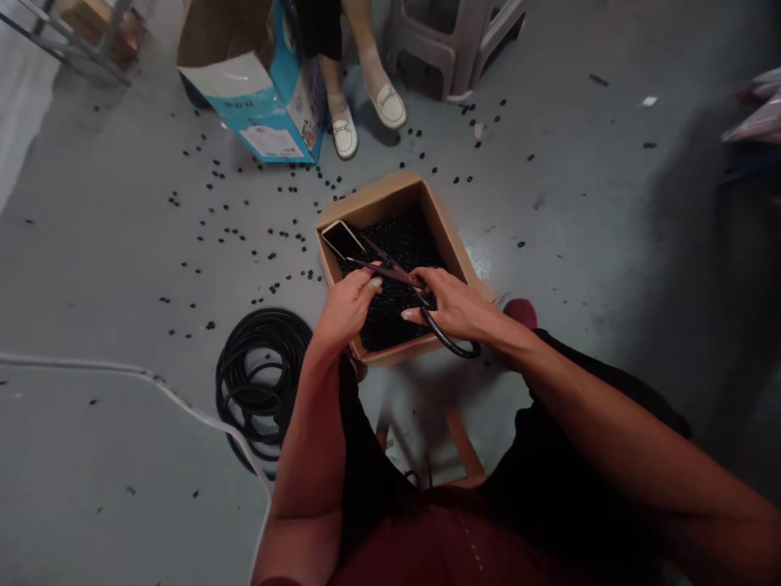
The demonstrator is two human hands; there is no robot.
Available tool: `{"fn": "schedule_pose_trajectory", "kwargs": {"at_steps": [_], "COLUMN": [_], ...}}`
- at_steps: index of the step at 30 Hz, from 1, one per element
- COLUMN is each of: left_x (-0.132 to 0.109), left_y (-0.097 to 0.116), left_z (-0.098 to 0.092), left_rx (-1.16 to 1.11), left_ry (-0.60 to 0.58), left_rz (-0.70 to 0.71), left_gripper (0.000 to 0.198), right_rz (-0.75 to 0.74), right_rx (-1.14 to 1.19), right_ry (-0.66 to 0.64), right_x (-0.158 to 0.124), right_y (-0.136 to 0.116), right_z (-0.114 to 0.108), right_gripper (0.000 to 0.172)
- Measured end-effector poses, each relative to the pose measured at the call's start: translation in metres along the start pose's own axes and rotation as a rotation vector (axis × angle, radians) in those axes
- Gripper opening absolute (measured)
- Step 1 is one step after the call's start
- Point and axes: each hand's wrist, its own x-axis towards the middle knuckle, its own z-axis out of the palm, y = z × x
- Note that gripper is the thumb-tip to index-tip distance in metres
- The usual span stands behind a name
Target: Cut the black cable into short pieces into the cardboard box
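Observation:
A pair of scissors [394, 273] is in my right hand [451, 301], its blades apart and pointing left over an open cardboard box [451, 232]. One black handle loop hangs below that hand. My left hand [354, 301] is beside the blades, thumb and fingers pinched together; whatever is between them is too small or hidden to make out. Many small black pieces [396, 313] fill the bottom of the box. A dark rectangular object with a pale rim [342, 239], like a phone, leans in the box's far left corner.
A coil of black hose or cable [262, 374] lies on the floor at left, beside a pale cord [183, 407]. Small black pieces are scattered on the floor. Ahead are a blue-and-white carton [262, 110], another person's white shoes [389, 106] and a plastic stool [457, 49].

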Motion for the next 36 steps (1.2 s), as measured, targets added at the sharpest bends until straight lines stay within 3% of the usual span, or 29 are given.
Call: {"fn": "schedule_pose_trajectory", "kwargs": {"at_steps": [4, 11, 23, 36], "left_x": [-0.001, 0.0, -0.003, -0.005], "left_y": [0.0, 0.003, -0.008, -0.015], "left_z": [0.0, 0.003, -0.004, -0.004], "left_rx": [-0.007, 0.016, 0.103, 0.253], "left_ry": [-0.02, -0.036, -0.129, -0.15], "left_rz": [0.018, -0.048, -0.155, -0.096], "left_gripper": [0.026, 0.028, 0.023, 0.021], "right_rz": [0.008, 0.075, 0.115, 0.192], "right_rx": [-0.037, -0.09, -0.064, -0.128], "right_ry": [0.025, 0.011, -0.004, -0.079], "right_x": [0.0, 0.003, 0.004, 0.002], "right_y": [-0.001, -0.005, -0.01, -0.007], "right_z": [0.004, 0.009, 0.005, 0.021], "right_gripper": [0.058, 0.036, 0.031, 0.024]}}
